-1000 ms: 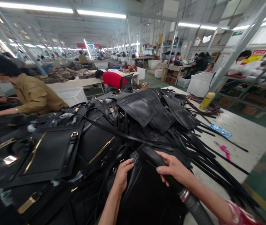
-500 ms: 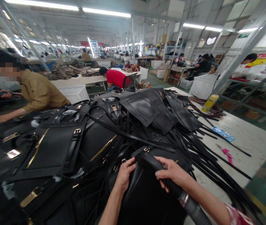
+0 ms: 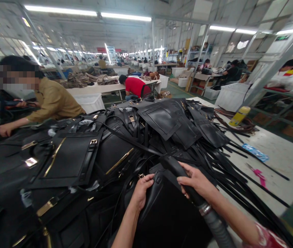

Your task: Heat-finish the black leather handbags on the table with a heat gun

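Observation:
A black leather bag (image 3: 172,210) stands in front of me, its upper edge towards the pile. My left hand (image 3: 141,193) pinches the bag's left upper edge between thumb and fingers. Wrapped round a black hose handle (image 3: 174,166) is my right hand (image 3: 195,181), with the nozzle end over the bag's top edge. A metal clamp (image 3: 204,208) joins this handle to a grey ribbed hose (image 3: 220,227) that runs off the bottom of the view. Whether the nozzle touches the leather, I cannot tell.
Black bags with gold zips (image 3: 55,156) and buckles are heaped ahead and left. Long black straps (image 3: 239,179) trail right over the white table (image 3: 288,162), near pink-handled scissors (image 3: 260,177), a blue packet (image 3: 255,152) and a yellow bottle (image 3: 240,116). A co-worker (image 3: 56,96) reaches in from the left.
My view has turned slightly left. The hose nozzle has risen a little, showing more of the bag's top edge. Both hands keep their hold.

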Available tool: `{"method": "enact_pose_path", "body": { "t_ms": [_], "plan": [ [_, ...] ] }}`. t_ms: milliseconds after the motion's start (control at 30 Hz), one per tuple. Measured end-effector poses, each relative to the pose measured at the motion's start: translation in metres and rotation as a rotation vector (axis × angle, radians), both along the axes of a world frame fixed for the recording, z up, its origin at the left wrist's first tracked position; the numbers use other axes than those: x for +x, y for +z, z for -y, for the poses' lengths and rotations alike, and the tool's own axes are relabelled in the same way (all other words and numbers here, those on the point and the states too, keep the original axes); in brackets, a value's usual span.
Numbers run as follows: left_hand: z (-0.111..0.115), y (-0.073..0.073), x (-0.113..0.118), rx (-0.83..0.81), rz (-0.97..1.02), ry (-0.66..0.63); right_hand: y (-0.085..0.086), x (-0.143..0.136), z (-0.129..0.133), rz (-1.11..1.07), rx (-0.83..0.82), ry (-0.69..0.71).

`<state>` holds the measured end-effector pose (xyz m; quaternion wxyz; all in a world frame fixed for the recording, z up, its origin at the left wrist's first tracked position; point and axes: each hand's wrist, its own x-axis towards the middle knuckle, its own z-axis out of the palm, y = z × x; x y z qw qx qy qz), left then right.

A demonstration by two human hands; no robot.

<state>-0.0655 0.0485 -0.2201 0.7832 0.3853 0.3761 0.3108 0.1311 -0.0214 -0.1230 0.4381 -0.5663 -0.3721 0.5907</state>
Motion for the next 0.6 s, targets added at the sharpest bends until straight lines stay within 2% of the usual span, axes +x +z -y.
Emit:
{"method": "enact_pose_path", "body": {
  "t_ms": [100,233,400,500,567,600],
  "plan": [
    [0.000,0.003,0.001,0.046,-0.008,-0.015,0.005,0.004,0.015,0.001,-0.037,0.061],
    [0.004,0.009,0.005,0.151,-0.060,-0.007,0.000,0.001,0.029,-0.042,-0.111,0.193],
    [0.032,0.026,0.028,0.332,-0.233,0.080,-0.008,-0.004,0.019,0.036,-0.099,0.100],
    [0.063,0.038,0.039,0.655,-0.474,0.144,-0.005,-0.007,0.016,0.118,-0.039,0.087],
    [0.088,0.042,0.029,0.906,-0.689,0.171,0.000,-0.008,0.022,0.135,-0.030,0.125],
    [0.100,0.042,0.017,0.983,-0.783,0.200,0.003,-0.009,0.026,0.145,-0.040,0.149]
  ]
}}
